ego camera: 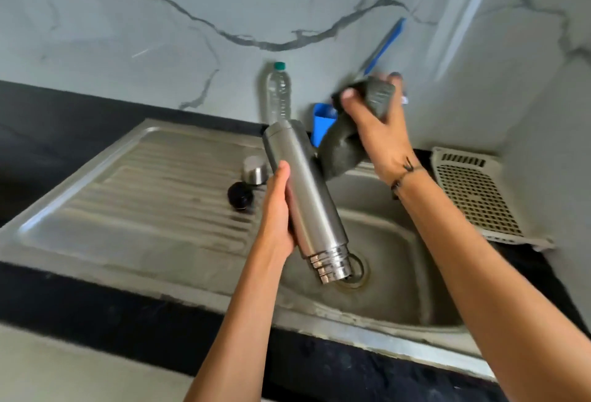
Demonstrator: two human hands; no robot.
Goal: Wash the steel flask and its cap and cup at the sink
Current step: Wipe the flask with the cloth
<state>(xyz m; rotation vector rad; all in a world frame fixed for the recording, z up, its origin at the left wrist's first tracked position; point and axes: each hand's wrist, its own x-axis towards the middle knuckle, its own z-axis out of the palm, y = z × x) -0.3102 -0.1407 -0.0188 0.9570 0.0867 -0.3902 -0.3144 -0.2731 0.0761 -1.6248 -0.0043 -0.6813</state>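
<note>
Both hands are up over the sink as I watch from my end: the left hand [277,209] has its fingers curled round the middle of the steel flask [303,200], thumb lying along the near side, and the right hand [375,123] is closed on a dark grey scrubbing cloth [342,149] that bunches above the fingers and hangs down below the palm. I see the flask tilted over the basin [393,261], its ribbed, open end pointing down and toward me, just above the drain [355,269], while its flat base points up toward the back wall. The hanging end of the cloth sits just beside the upper part of the flask; I cannot tell whether the two touch. On the ribbed draining board [134,197], just left of the flask and near the board's basin-side edge, I can make out the steel cup [254,171] standing mouth down, and the black cap [240,196] close in front of it. Behind them, at the back edge of the sink against the marble wall, stands a clear plastic bottle [278,94] with a green top, and next to it a blue holder [323,123] with a blue handle [385,43] leaning up out of it. At the bench's far right corner lies a beige perforated tray [476,193].
</note>
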